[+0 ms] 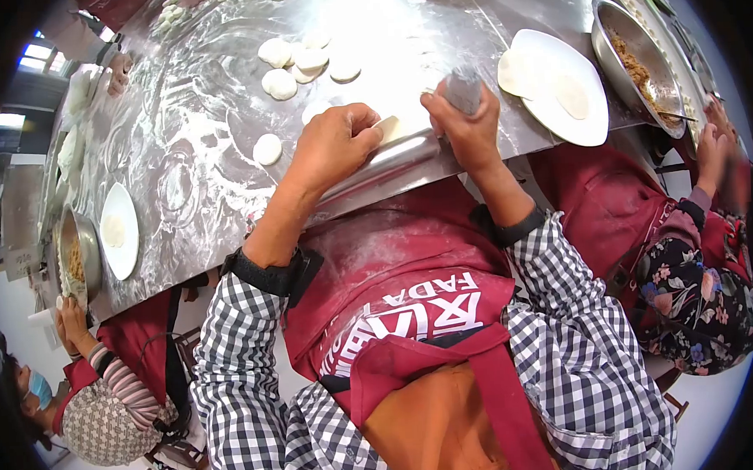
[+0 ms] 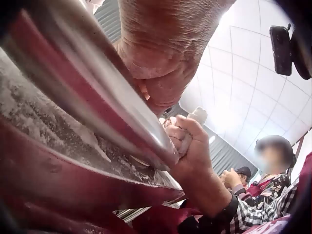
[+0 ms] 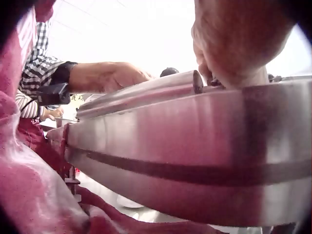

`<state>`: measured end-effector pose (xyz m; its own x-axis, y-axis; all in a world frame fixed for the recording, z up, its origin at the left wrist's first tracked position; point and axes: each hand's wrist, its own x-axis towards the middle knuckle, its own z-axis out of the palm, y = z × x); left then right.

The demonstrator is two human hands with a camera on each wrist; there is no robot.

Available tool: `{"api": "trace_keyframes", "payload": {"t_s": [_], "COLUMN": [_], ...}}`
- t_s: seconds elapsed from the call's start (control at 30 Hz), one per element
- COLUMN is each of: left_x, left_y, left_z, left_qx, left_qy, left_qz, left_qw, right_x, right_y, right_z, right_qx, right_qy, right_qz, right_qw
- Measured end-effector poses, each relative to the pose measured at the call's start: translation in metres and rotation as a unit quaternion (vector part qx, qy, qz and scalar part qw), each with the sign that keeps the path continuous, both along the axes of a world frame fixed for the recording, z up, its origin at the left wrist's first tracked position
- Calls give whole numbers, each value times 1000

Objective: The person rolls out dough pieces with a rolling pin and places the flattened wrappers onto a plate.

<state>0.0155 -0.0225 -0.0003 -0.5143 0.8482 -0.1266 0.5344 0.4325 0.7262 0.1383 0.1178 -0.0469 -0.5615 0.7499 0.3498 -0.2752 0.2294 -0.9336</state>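
Observation:
My left hand (image 1: 336,146) is over the table's front edge, its thumb and fingers pinching a pale dough wrapper (image 1: 393,130). To its right, my right hand (image 1: 471,126) grips a rolling pin (image 1: 464,93), whose blurred grey end sticks up out of the fist. In the left wrist view, a pale rounded end of the pin (image 2: 198,115) shows above the right hand (image 2: 187,139). A shiny metal cylinder (image 1: 402,156) lies along the table edge below both hands. In the right wrist view, this cylinder (image 3: 141,92) reaches close to the right hand (image 3: 239,44).
Several dough rounds (image 1: 279,84) lie on the floured metal table (image 1: 211,99). A white plate (image 1: 566,101) with wrappers and a steel bowl of filling (image 1: 638,68) stand at right. Another plate (image 1: 121,246) and bowl (image 1: 79,252) are at left. People work on both sides.

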Motion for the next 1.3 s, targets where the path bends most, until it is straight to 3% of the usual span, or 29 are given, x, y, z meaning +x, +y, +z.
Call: {"api": "trace_keyframes", "payload": {"t_s": [0.2,0.33,0.43,0.53,0.77,1.0,1.3], "left_x": [-5,-14,-10,-10,-8,-1,-4], "left_y": [1,0,-3,-3,0,-4,1], "left_z": [-10,-15,-8,-4,-7,-3,-11], "left_qx": [13,61,42,20,7,-3,30], "left_qy": [30,-124,-38,-23,9,-35,-71], "left_qz": [-34,-4,-11,0,-18,-16,-8], "left_qw": [999,990,998,1000,1000,999,997], "right_x": [41,22,-4,-12,35,11,26], "right_y": [-22,-10,1,4,-19,-4,-13], "right_z": [-5,1,7,3,-3,-1,-1], "right_qx": [-68,-40,-34,1,-73,-63,-50], "right_qy": [7,-21,-8,13,22,15,9], "right_qz": [33,22,33,9,37,53,25], "right_qw": [997,999,999,1000,996,997,998]}}
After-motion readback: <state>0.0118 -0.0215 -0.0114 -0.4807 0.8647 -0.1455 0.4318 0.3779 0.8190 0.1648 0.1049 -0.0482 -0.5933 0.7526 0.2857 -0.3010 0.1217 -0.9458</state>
